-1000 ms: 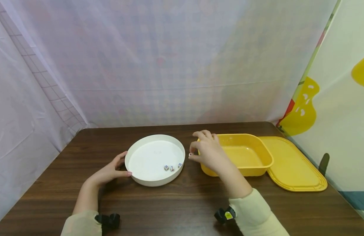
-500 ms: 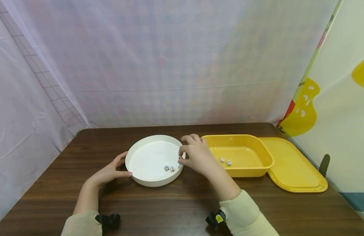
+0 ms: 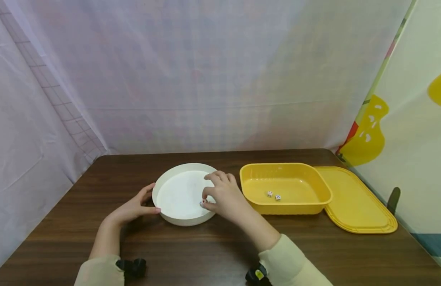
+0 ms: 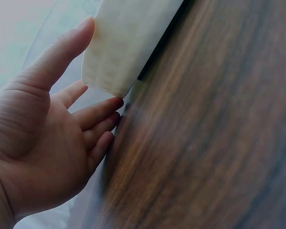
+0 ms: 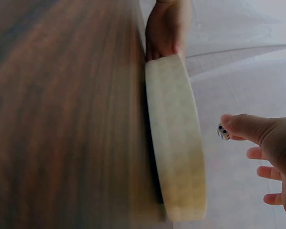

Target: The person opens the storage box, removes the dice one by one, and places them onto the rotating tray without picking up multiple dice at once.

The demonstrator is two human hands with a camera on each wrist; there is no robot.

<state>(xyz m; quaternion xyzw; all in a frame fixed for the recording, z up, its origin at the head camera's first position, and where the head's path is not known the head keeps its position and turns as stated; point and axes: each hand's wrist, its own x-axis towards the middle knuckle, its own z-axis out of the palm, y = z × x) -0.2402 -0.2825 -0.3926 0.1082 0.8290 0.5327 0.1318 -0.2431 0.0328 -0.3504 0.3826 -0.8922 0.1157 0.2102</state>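
A round white tray (image 3: 179, 194) with a low wall sits on the table. My left hand (image 3: 136, 207) spreads along its left side, thumb at the rim and fairly straight fingertips against the outer wall, as the left wrist view (image 4: 52, 129) also has it. Over the tray's right part is my right hand (image 3: 225, 196), which pinches a small white die (image 5: 223, 132) between thumb and forefinger; dark pips show on it in the right wrist view. My right hand hides the dice lying in the right part of the tray.
Right of the tray stands a yellow rectangular box (image 3: 286, 209) with two dice (image 3: 273, 196) on its floor. A flat yellow lid (image 3: 360, 202) lies partly under the box's right side. A pale curtain (image 3: 220, 79) hangs behind the brown wooden table (image 3: 192, 254).
My right hand has moved left from beside the yellow box to over the tray, still pinching a die. The two dice in the box have come into view. My left hand has stayed put.
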